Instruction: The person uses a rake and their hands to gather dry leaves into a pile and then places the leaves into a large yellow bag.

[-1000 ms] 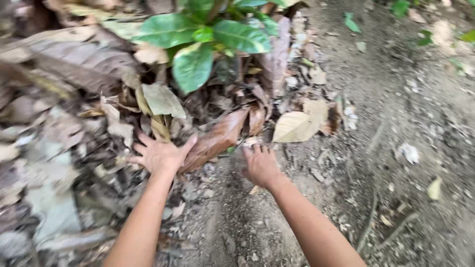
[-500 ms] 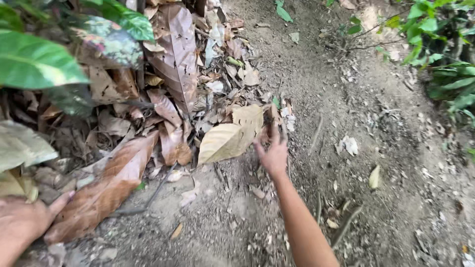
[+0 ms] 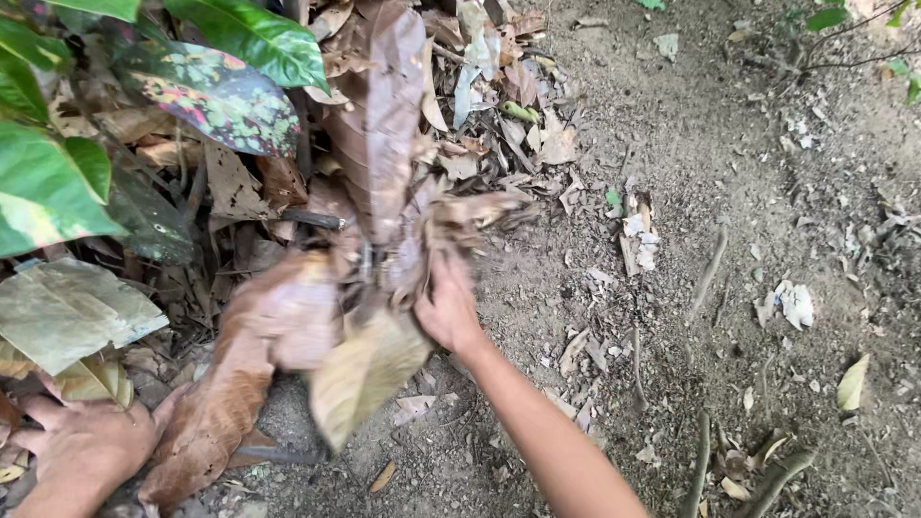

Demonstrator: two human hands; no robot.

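Observation:
My right hand [image 3: 447, 309] is closed on a bunch of dry brown leaves [image 3: 403, 251] near the middle of the view; the bunch is blurred with motion. A pale yellowish leaf [image 3: 365, 372] hangs just below and left of that hand. My left hand [image 3: 82, 444] rests at the lower left with fingers spread, on dry leaves next to a long brown leaf [image 3: 216, 408]. It grips nothing that I can see.
A plant with large green and mottled leaves [image 3: 216, 91] fills the upper left. More dry leaf litter [image 3: 484, 91] lies behind it. Bare dirt ground [image 3: 767, 173] with twigs, small white scraps [image 3: 794, 303] and a yellow leaf [image 3: 852, 382] spreads to the right.
My right hand has swept from the pale leaf leftward and closed on a bunch of dry leaves, dragging them toward the pile. The view has shifted right; my left hand stays low left.

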